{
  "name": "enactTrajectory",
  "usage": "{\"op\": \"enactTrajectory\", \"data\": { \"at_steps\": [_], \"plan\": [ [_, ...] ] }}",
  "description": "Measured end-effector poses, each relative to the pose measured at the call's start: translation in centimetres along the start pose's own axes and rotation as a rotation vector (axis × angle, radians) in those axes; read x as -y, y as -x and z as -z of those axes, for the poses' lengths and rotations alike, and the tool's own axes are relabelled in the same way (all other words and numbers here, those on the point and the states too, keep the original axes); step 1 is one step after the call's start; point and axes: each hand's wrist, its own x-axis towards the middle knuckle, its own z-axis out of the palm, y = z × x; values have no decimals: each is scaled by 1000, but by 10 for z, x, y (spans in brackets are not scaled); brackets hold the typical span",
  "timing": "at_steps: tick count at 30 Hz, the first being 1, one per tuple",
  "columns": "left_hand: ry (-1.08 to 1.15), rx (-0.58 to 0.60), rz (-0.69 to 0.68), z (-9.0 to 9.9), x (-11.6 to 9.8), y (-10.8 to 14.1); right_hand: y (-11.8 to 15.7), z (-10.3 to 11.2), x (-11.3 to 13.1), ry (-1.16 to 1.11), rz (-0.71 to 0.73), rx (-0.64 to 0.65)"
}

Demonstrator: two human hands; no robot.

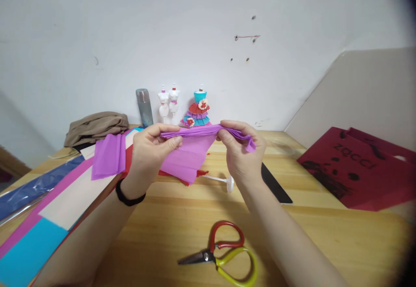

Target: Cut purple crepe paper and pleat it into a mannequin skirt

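Note:
Stretched between my two hands above the table is a piece of purple crepe paper [186, 157], its upper edge gathered into folds and its lower part hanging loose. My left hand [152, 146] pinches the left end of the folded edge between thumb and fingers. Toward the other end, my right hand [242, 148] grips the folds, and a short bunch sticks out past its fingers. Behind and below the paper lie some red paper [203, 173] and a white stand [229, 184], both partly hidden. Nearer me, scissors [208, 256] with one red and one yellow handle rest on the wood.
Coloured paper sheets [65, 200] and folded purple paper [108, 157] lie at left. Along the wall stand a flask [144, 107], two white mannequins [168, 103] and a dressed mannequin [199, 107]. A black flat object [274, 185] and a red bag [354, 170] are at right.

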Motion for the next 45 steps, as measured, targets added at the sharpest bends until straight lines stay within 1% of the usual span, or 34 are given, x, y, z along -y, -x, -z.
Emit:
{"op": "enactTrajectory", "data": {
  "at_steps": [1,3,6,11,20,26,32,37,42,45],
  "plan": [
    [31,10,37,1,0,-1,0,0,-1,-7,-7,5],
    [62,18,64,2,0,-2,0,1,-1,0,-12,12],
    [75,33,37,3,2,-2,0,1,0,15,-8,13],
    [73,56,-5,2,2,1,0,0,0,-36,-6,7],
    [-58,-59,-179,0,1,3,0,0,2,-26,-32,7],
    [-74,-68,-214,-2,1,4,0,-1,2,-39,-27,-1],
    [-117,-54,-201,-1,-2,5,0,-1,3,-14,1,2],
    [-169,-49,-265,-1,-3,5,0,-1,2,-27,14,-4],
    [-239,-90,-264,0,0,6,0,0,1,24,18,-6],
    [-325,-126,-342,2,5,5,-1,0,-1,40,30,-5]
  ]
}}
